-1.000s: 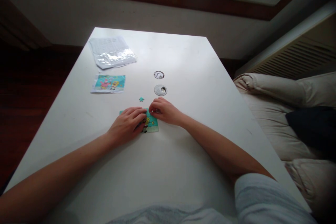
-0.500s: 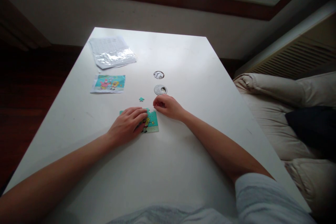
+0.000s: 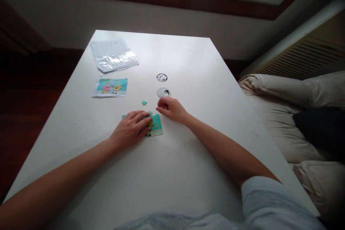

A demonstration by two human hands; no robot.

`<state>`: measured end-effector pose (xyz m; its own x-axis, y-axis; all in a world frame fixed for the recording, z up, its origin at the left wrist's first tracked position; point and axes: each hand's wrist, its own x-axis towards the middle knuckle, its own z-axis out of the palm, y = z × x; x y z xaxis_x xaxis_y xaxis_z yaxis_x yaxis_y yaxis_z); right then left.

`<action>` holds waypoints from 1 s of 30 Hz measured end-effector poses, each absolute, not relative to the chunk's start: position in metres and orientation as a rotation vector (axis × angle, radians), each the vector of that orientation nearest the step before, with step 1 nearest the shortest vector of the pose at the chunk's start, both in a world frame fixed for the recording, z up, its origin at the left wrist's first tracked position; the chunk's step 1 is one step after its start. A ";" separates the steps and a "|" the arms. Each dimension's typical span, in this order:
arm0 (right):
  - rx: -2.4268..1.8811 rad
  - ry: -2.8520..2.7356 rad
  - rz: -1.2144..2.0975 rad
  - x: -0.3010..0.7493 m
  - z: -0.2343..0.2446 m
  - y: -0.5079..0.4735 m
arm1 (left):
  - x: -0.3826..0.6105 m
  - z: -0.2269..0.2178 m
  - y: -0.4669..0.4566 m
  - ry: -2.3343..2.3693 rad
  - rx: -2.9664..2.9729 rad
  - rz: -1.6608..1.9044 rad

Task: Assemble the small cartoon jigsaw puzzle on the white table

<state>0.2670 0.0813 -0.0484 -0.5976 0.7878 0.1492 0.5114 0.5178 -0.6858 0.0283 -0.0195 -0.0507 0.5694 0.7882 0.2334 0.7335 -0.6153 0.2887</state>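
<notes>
My left hand (image 3: 131,126) lies flat over the left part of a partly joined jigsaw puzzle (image 3: 156,128), its fingers stretched out. The puzzle is teal with a yellow cartoon figure, and its upper right edge shows open notches. Just past that corner is my right hand (image 3: 170,109), resting on the table with fingers curled and thumb and fingertips close together. Whatever may be between those fingertips is too small to make out. A loose teal puzzle piece (image 3: 144,103) lies on the table beyond the puzzle.
On the white table (image 3: 188,172), a cartoon picture sheet (image 3: 111,87) lies at left, with papers in a clear plastic sleeve (image 3: 114,55) behind it. Two round table inserts (image 3: 162,77) sit beyond my right hand. A beige sofa (image 3: 280,115) stands at right.
The view has shifted very slightly. Both hands, the puzzle and the loose piece keep their places.
</notes>
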 end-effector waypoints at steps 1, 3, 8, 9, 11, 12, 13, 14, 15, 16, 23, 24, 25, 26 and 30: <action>-1.097 -2.248 0.865 0.271 -0.049 0.086 | 0.028 -0.050 -0.019 1.286 2.637 0.512; -1.141 -2.169 0.839 0.282 -0.051 0.096 | 0.028 -0.049 -0.019 1.278 2.635 0.524; -1.134 -2.256 0.798 0.301 -0.053 0.114 | 0.027 -0.049 -0.019 1.272 2.614 0.549; -1.124 -2.282 0.801 0.302 -0.053 0.115 | 0.027 -0.049 -0.019 1.266 2.613 0.549; -1.107 -2.332 0.791 0.301 -0.051 0.114 | 0.026 -0.050 -0.019 1.258 2.616 0.547; -1.102 -2.355 0.773 0.300 -0.050 0.113 | 0.025 -0.050 -0.018 1.255 2.619 0.544; -1.100 -2.379 0.747 0.299 -0.049 0.111 | 0.025 -0.051 -0.018 1.257 2.620 0.544; -1.096 -2.406 0.719 0.297 -0.049 0.110 | 0.025 -0.051 -0.018 1.259 2.621 0.545; -1.093 -2.432 0.687 0.296 -0.048 0.108 | 0.025 -0.051 -0.018 1.259 2.622 0.544; -1.092 -2.456 0.655 0.295 -0.047 0.106 | 0.025 -0.050 -0.018 1.260 2.623 0.544; -1.095 -2.556 0.535 0.288 -0.042 0.097 | 0.025 -0.047 -0.019 1.244 2.673 0.507; -1.089 -2.558 0.542 0.287 -0.042 0.096 | 0.025 -0.047 -0.019 1.241 2.680 0.503; -1.080 -2.560 0.554 0.286 -0.041 0.096 | 0.025 -0.047 -0.019 1.240 2.687 0.499; -1.071 -2.559 0.570 0.285 -0.041 0.096 | 0.024 -0.048 -0.019 1.240 2.694 0.496; -1.035 -2.506 0.671 0.283 -0.044 0.095 | 0.024 -0.049 -0.019 1.244 2.705 0.478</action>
<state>0.2827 0.0955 -0.0440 -0.6736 0.7269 0.1339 0.5626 0.6217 -0.5450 0.0239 -0.0194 -0.0488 0.6110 0.7571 0.2312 0.7171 -0.6530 0.2435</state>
